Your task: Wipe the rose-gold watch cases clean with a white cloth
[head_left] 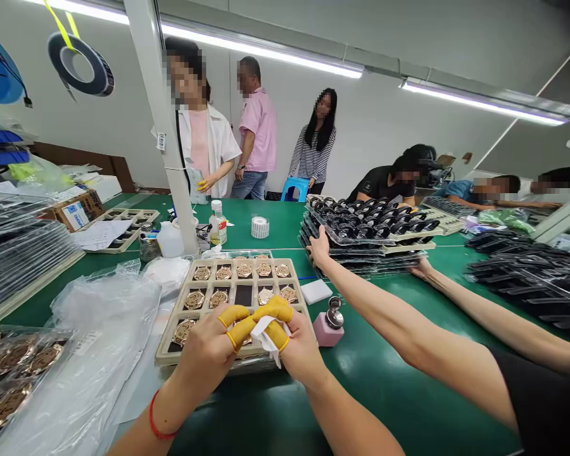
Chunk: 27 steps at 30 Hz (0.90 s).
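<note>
Over the front of a beige compartment tray [164,348] my two hands meet, with yellow finger cots on the fingertips. My right hand [301,354] is closed on a white wipe [268,332], which bunches between the fingers and hangs below them. Opposite it, my left hand [204,348], a red cord at the wrist, has its fingers pinched together; whatever they hold is hidden. Gold-coloured round watch cases [244,270] lie on dark pads in the tray's compartments. One compartment [244,296] in the second row shows only its dark pad.
A pink pump bottle [329,326] and a white block [316,291] stand right of the tray. A co-worker's hands [319,248] grip stacked trays of black parts [370,221]. Plastic bags [99,335] and more watch cases [16,354] lie left. A tape roll [80,63] hangs above.
</note>
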Each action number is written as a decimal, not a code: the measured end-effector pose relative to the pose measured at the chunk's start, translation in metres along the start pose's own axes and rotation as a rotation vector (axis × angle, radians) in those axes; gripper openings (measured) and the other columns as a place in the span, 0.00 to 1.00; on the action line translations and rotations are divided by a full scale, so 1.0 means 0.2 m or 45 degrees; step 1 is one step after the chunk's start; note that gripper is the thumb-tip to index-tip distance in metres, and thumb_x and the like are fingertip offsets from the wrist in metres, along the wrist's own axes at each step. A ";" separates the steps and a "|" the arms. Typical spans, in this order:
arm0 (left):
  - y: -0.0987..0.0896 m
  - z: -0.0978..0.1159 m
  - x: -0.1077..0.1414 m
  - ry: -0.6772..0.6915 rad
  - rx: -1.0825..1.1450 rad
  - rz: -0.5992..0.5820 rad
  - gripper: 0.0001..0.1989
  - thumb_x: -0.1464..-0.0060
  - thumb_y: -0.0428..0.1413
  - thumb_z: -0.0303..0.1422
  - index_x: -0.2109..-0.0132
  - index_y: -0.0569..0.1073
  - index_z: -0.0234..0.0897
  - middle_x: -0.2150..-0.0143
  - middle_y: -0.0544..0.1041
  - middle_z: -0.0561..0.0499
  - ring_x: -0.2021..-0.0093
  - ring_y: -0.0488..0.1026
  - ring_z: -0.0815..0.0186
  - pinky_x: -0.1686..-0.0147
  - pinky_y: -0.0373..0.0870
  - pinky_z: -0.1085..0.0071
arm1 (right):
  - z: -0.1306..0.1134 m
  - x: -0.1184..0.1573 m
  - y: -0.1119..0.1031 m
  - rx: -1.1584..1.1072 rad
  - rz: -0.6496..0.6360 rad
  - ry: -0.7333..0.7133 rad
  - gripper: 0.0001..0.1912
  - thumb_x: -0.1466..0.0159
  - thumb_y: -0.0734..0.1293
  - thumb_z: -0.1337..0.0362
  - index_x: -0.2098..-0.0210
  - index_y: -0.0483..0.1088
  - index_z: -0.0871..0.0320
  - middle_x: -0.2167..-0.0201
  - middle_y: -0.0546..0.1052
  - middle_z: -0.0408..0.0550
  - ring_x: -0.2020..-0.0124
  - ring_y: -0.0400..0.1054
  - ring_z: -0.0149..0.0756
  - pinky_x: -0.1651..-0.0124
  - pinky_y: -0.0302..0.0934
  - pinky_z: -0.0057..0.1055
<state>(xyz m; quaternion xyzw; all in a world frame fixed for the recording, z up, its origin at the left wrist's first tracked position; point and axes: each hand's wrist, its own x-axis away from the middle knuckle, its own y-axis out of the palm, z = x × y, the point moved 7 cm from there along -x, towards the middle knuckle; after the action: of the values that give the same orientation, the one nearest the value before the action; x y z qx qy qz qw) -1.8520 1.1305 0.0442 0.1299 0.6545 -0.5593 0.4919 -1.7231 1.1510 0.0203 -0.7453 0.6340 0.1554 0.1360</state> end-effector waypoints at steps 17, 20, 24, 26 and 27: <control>-0.01 -0.03 -0.02 0.108 0.251 -0.244 0.13 0.36 0.46 0.28 0.52 0.74 0.42 0.61 0.76 0.46 0.63 0.74 0.66 0.65 0.69 0.72 | -0.09 0.02 0.01 0.215 -0.391 0.031 0.08 0.43 0.70 0.61 0.64 0.69 0.55 0.65 0.68 0.44 0.62 0.62 0.35 0.55 0.61 0.33; -0.02 -0.03 -0.01 0.132 0.476 -0.183 0.12 0.35 0.46 0.32 0.49 0.72 0.42 0.60 0.76 0.45 0.61 0.74 0.65 0.62 0.71 0.71 | -0.12 0.03 0.01 0.204 -0.444 -0.024 0.08 0.43 0.70 0.63 0.66 0.69 0.55 0.66 0.68 0.44 0.62 0.62 0.35 0.55 0.60 0.33; 0.01 -0.05 0.01 0.023 0.709 -0.122 0.12 0.35 0.46 0.35 0.53 0.73 0.41 0.64 0.76 0.46 0.64 0.74 0.64 0.64 0.72 0.70 | -0.11 0.04 0.01 0.092 -0.460 -0.001 0.08 0.44 0.71 0.60 0.67 0.70 0.56 0.66 0.71 0.45 0.62 0.65 0.35 0.54 0.61 0.34; 0.05 -0.07 0.03 -0.102 0.782 -0.113 0.13 0.36 0.47 0.39 0.57 0.74 0.40 0.66 0.75 0.46 0.66 0.73 0.64 0.66 0.72 0.70 | -0.10 0.04 0.02 0.014 -0.449 0.018 0.09 0.43 0.71 0.58 0.68 0.71 0.56 0.67 0.72 0.45 0.63 0.66 0.35 0.56 0.62 0.34; 0.07 -0.08 0.04 -0.169 0.815 -0.097 0.14 0.36 0.48 0.40 0.59 0.75 0.40 0.67 0.74 0.46 0.67 0.73 0.64 0.66 0.71 0.70 | -0.09 0.04 0.02 -0.024 -0.435 0.025 0.10 0.43 0.71 0.57 0.69 0.71 0.56 0.68 0.72 0.45 0.64 0.66 0.34 0.57 0.62 0.33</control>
<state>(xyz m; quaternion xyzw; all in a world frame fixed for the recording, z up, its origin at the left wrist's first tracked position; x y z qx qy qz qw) -1.8540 1.1460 0.0274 0.2166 0.4163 -0.7619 0.4463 -1.7250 1.1367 0.0334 -0.8449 0.4980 0.1286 0.1471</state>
